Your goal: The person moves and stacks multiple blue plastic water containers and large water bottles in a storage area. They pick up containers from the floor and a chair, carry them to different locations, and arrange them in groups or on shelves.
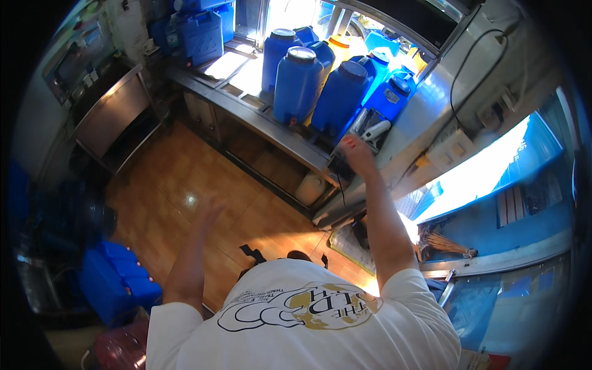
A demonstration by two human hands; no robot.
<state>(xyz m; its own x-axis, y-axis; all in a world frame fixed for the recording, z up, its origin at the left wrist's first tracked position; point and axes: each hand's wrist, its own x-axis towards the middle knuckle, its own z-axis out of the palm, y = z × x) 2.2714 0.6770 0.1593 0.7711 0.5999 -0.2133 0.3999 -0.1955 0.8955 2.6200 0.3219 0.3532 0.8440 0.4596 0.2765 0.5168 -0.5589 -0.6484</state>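
Bright daylight comes in over a metal-edged desk (pixel 245 110), which runs along the far side of a glossy orange-brown floor (pixel 163 163). At the desk's right end lies a white handheld device (pixel 375 131), just beyond the right hand (pixel 358 153); its fingers look curled, but I cannot tell whether they touch or grip anything (the tips are a reddish blur). Just left of the device stands a tall blue container (pixel 341 98) with a dark lid, and beside it, farther left, a blue container with a pale lid (pixel 298 89). Behind these shows a yellow container (pixel 339 49). Well apart, the left hand (pixel 211 214) hangs over the floor, too blurred to tell how its fingers stand. Near left sit blue jerrycans (pixel 120 274); far left is a metal stand (pixel 112 111).
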